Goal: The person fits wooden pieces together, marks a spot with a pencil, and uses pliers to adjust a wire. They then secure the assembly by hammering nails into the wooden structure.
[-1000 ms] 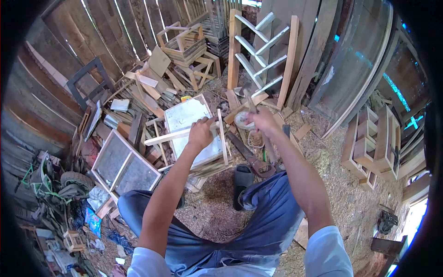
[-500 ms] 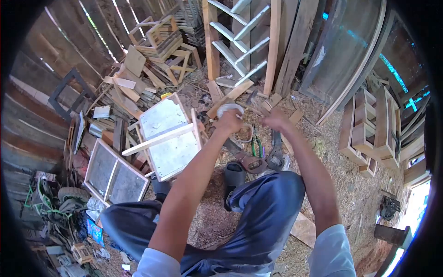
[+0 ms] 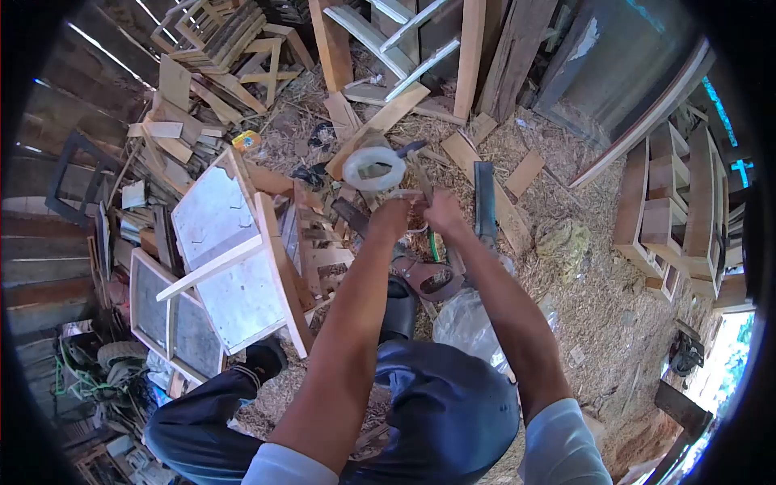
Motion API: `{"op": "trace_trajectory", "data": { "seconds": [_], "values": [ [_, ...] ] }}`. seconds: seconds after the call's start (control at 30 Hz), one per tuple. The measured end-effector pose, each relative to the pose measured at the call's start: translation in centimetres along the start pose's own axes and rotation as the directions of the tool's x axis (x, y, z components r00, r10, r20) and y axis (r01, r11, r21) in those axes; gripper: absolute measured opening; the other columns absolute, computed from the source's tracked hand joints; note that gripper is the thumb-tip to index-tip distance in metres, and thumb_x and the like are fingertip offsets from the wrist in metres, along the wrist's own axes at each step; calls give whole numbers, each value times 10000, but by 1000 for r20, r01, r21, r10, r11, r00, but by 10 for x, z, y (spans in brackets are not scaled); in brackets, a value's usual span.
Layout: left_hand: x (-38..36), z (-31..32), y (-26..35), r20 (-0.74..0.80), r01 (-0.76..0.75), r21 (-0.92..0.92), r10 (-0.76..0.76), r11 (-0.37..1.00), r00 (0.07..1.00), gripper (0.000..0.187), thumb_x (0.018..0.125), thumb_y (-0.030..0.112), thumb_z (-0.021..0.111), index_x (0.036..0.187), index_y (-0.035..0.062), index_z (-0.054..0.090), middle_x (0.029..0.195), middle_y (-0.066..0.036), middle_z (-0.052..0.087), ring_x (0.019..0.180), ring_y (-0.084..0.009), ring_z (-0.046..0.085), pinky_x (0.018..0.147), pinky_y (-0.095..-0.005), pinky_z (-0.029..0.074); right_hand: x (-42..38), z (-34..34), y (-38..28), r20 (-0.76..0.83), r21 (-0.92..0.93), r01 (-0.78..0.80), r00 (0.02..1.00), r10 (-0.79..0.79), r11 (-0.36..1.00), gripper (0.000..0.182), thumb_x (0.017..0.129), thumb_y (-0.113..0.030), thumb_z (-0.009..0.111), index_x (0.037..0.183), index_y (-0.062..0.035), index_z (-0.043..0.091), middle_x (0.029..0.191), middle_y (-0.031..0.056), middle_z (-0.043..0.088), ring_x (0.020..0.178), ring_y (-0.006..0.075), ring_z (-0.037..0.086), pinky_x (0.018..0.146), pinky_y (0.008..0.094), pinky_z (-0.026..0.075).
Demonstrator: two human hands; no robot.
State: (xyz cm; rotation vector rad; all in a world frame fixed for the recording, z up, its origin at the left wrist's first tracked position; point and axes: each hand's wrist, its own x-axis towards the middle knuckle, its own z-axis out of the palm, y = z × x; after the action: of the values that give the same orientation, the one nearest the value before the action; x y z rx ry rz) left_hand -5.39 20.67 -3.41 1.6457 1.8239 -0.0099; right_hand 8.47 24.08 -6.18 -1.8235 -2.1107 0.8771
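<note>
My left hand (image 3: 391,220) is at a small clear container (image 3: 417,228), fingers drawn together; whatever they hold is hidden. Beside it, my right hand (image 3: 443,212) grips the wooden handle of a hammer (image 3: 421,175), whose dark head points away from me. Just beyond my left hand stands a round white plastic tub (image 3: 373,168). Green-handled pliers (image 3: 435,246) lie close below my hands. A handsaw with a brown handle (image 3: 431,279) rests nearer my foot, and a dark blade-like tool (image 3: 483,200) lies to the right.
At left, a wooden frame with a white panel (image 3: 233,250) leans over a grey-panelled frame (image 3: 194,327). Scrap wood (image 3: 174,133) is piled behind. A slatted wooden frame (image 3: 469,61) stands ahead, wooden shelving (image 3: 667,210) at right. Clear plastic (image 3: 469,323) lies by my knee on shavings.
My right hand has moved left beside my left hand and now holds the hammer. My left hand has shifted from the white tub to the small container. The view has tilted down.
</note>
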Motion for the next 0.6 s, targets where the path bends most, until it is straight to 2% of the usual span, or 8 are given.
{"op": "trace_trajectory", "data": {
  "seconds": [0.03,0.13,0.23,0.33,0.43,0.53,0.6],
  "values": [
    [-4,1,5,16,13,6,-13,1000,1000,307,811,38,509,1082,69,650,1128,-180,626,1050,-327,602,887,-422,488,-1,7,2,4,-13,-31,1000,31,999,280,733,-183,675,915,15,597,843,258,642,888,423,621,787,486,494],
    [4,29,-3,-123,-127,243,160,962,979,317,832,67,509,1119,107,638,1156,-121,626,1092,-296,582,923,-422,462,-4,21,7,-14,0,-80,997,80,997,270,747,-139,648,946,31,580,846,288,630,866,454,613,791,506,492],
    [8,47,2,-173,-78,375,152,924,973,333,878,120,493,1198,158,576,1214,-3,603,1170,-201,528,1011,-384,371,-11,23,6,-35,26,-123,992,123,992,275,749,-126,644,951,45,571,840,298,626,837,460,616,770,506,499],
    [18,57,-2,-169,-109,429,199,897,965,346,838,169,542,1178,169,607,1115,-68,646,1067,-276,589,978,-450,372,-12,22,3,-32,35,-131,991,132,991,282,750,-126,645,953,54,565,834,297,629,832,455,622,762,500,506],
    [15,33,5,-29,-72,343,88,936,996,362,802,194,586,1163,186,617,1097,-66,661,1063,-271,595,963,-454,380,-13,20,5,-5,26,-123,992,123,992,276,752,-122,643,952,53,566,839,294,632,842,445,627,764,494,508],
    [4,13,5,-42,-53,3,53,999,998,379,763,191,621,1142,204,627,1050,-78,675,1041,-261,605,955,-439,389,-16,15,0,22,59,-127,992,126,990,284,749,-124,651,962,43,564,852,296,633,843,448,627,763,491,510],
    [7,16,-4,-82,-8,-22,6,1000,997,377,753,168,626,1130,192,633,1046,-71,672,1036,-241,608,947,-410,399,-20,11,-1,16,38,-148,989,147,988,285,761,-124,641,980,37,556,863,295,635,840,449,630,758,491,513]
  ]
}}
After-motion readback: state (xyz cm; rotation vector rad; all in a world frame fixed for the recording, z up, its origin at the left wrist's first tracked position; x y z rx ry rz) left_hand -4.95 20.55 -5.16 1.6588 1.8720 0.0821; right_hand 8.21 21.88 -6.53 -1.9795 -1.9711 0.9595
